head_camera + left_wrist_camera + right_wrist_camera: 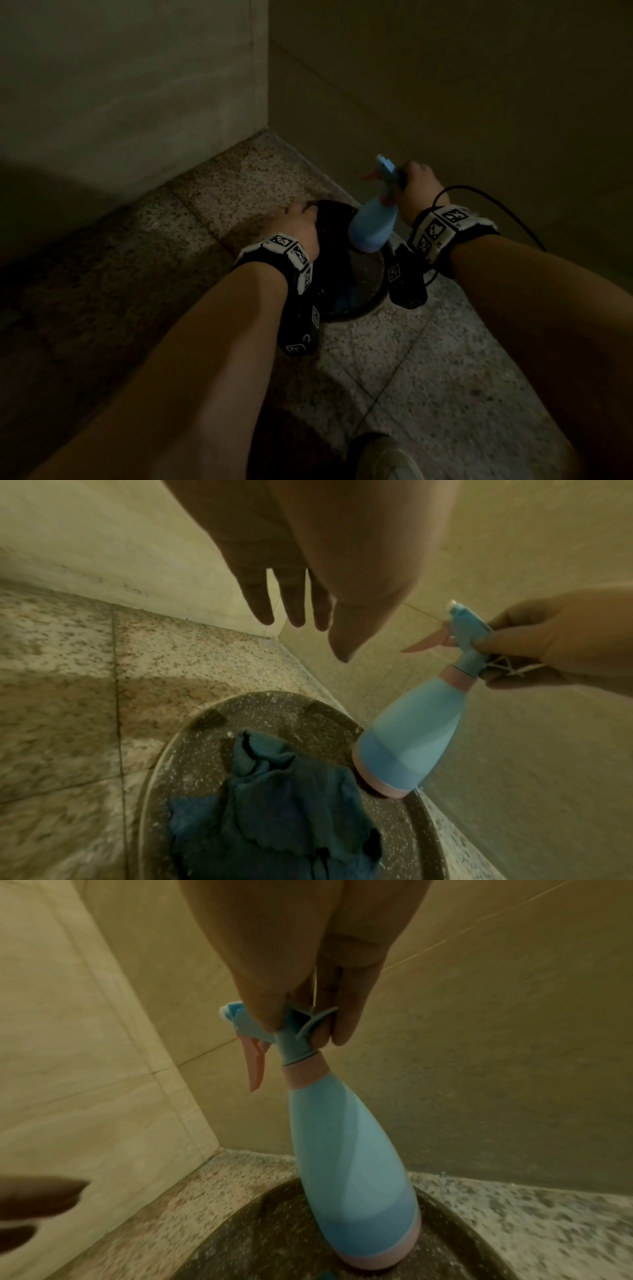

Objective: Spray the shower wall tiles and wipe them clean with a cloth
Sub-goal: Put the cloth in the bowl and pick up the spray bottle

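The right hand (416, 192) grips the head of the bottle (411, 737) between thumb and curled fingers, wrist raised, forearm reaching forward; the bottle tilts, its base at the rim of the dark pan (205, 739) on the floor beside the wall (445, 102); the left hand (294, 588) hangs over the pan, fingers straight, holding nothing; the cloth (274, 804) lies crumpled in the pan.

I can't see the cloth (274, 813) whole: the bottom edge of my left wrist view cuts it off, and below my right hand's (308, 961) grip only a sliver shows.
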{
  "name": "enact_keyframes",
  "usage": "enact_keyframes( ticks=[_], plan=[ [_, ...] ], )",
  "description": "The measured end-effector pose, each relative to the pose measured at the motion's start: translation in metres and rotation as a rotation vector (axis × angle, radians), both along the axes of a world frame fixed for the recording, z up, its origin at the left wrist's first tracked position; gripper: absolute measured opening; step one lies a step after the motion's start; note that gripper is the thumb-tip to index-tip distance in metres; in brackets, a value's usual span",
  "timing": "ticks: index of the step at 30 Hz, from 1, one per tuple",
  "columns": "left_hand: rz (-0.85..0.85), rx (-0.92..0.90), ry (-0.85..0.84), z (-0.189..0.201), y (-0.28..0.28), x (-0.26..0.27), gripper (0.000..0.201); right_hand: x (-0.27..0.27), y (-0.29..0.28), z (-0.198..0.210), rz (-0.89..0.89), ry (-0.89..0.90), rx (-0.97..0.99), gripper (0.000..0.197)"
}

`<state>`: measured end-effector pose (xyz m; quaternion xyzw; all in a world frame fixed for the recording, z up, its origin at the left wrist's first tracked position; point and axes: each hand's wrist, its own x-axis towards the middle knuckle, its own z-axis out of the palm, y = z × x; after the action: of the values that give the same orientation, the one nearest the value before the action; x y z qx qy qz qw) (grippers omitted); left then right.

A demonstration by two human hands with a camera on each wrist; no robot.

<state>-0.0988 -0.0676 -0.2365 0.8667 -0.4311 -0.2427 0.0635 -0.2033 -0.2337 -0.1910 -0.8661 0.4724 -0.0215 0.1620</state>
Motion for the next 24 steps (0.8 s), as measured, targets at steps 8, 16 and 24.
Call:
enact_keyframes(
  ticks=[8,16,24],
  plan=[
    [0.002,0.010,-0.007,-0.010,-0.005,0.000,0.064,0.010,0.005,-0.007,0.071,-0.035,0.014,0.035],
    [0.010,0.038,-0.024,-0.012,-0.003,0.007,0.064,0.025,0.005,-0.003,0.118,0.081,0.035,0.035],
    [-0.001,0.064,-0.040,-0.017,0.000,0.008,0.062,0.024,0.004,-0.011,0.075,0.052,0.034,0.037]
  ],
)
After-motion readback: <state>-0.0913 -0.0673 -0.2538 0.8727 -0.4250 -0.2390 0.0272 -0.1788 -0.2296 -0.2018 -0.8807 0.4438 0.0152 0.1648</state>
